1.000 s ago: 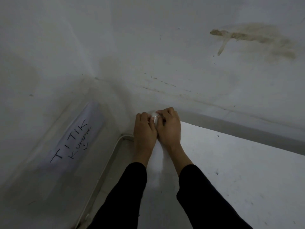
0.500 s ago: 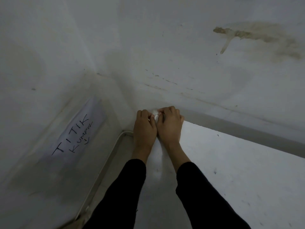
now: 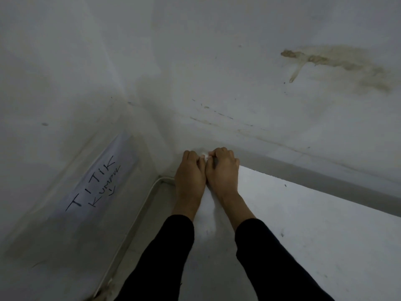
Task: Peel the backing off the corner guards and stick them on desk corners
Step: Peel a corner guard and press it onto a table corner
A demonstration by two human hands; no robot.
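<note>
At the desk (image 3: pixel 303 213) far corner: left hand (image 3: pixel 191 172) and right hand (image 3: pixel 223 170) are curling side by side, fingertips pinching the corner guard (image 3: pixel 205 154).
Position: corner guard is sitting on that corner, mostly hidden.
Left wall (image 3: pixel 54 105): paper sign (image 3: pixel 97 187) is hanging.

The guard (image 3: pixel 205 154) is being covered almost wholly by the curled fingers of the left hand (image 3: pixel 189 172) and right hand (image 3: pixel 223 170). The desk (image 3: pixel 303 213) corner is being hidden beneath them. The sleeves (image 3: pixel 165 257) are being cut off by the bottom edge.
</note>
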